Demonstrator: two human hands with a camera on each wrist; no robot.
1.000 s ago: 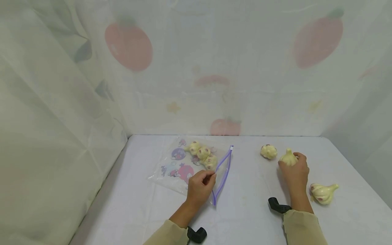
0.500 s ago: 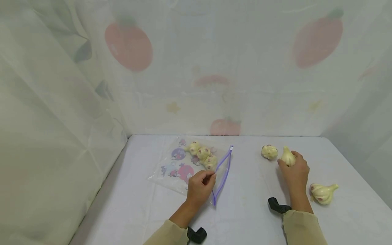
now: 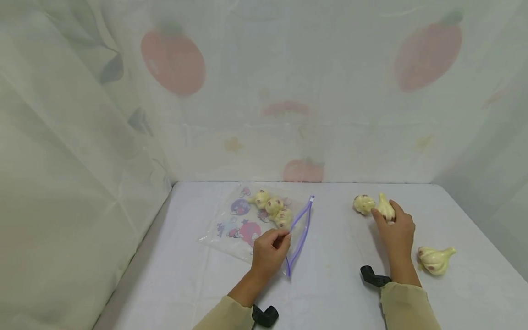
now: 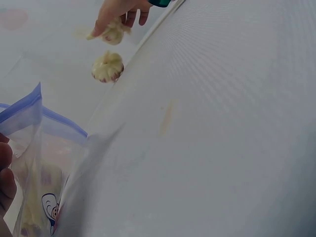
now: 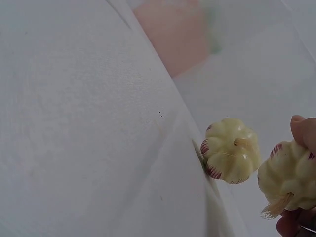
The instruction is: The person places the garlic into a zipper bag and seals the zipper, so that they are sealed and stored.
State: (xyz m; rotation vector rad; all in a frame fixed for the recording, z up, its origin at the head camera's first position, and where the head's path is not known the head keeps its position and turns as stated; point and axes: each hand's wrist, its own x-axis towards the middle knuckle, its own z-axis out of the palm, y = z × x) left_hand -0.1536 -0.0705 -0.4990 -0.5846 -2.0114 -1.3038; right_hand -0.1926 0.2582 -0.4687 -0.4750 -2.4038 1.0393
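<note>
My left hand pinches the near edge of a clear zip bag, beside its purple zip strip, whose two sides stand apart. Inside the bag lie several garlic bulbs, blurred behind the plastic in the left wrist view. At the right, my right hand grips a garlic bulb between thumb and fingers, its stem pointing up and away. Just left of it on the table sits another garlic bulb, with purple streaks showing in the right wrist view.
A further garlic bulb lies on the white table to the right of my right forearm, its stem pointing right. A pale curtain with fruit prints hangs behind the table, and cloth also closes off both sides.
My right hand has shifted slightly left with its garlic bulb, and the bulb has tilted closer to the one beside it, which has edged right. The left hand and bag stay still.
</note>
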